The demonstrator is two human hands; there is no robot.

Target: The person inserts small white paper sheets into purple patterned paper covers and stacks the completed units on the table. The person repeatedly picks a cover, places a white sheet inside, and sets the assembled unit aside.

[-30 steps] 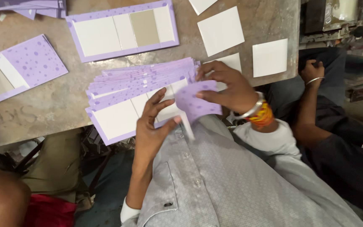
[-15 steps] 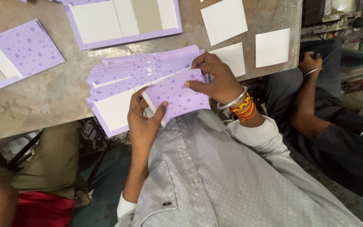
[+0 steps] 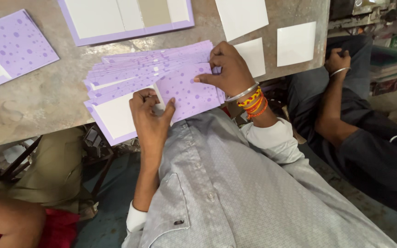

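Worn grey table (image 3: 47,110) carries a fanned stack of purple dotted sheets (image 3: 129,73), long axis running left to right. On top, the folded purple flap (image 3: 189,94) lies between both hands: right hand (image 3: 228,69) presses its upper right edge with fingers together, left hand (image 3: 150,115) pinches its lower left corner. White cards (image 3: 295,43) lie just beyond the right hand.

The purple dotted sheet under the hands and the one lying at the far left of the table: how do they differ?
The folded sheet is pressed by the right hand and left hand atop a fanned pile; the left sheet lies alone, untouched. The folded sheet sits at the table's near edge, the left sheet runs out of view. Both are lilac with darker dots.
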